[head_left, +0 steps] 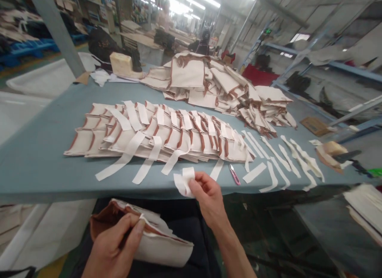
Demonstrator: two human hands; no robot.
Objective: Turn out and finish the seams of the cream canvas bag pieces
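Left hand (pixel 112 246) tight on a floppy cream pouch (pixel 167 247), right hand (pixel 209 194), same deal, on a curly white strip (pixel 182 184)

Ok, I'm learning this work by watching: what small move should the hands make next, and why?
Probably bring the strip to the pouch's edge. The right hand holds the strip, curled and apart from the pouch, while the left hand already pinches that edge.
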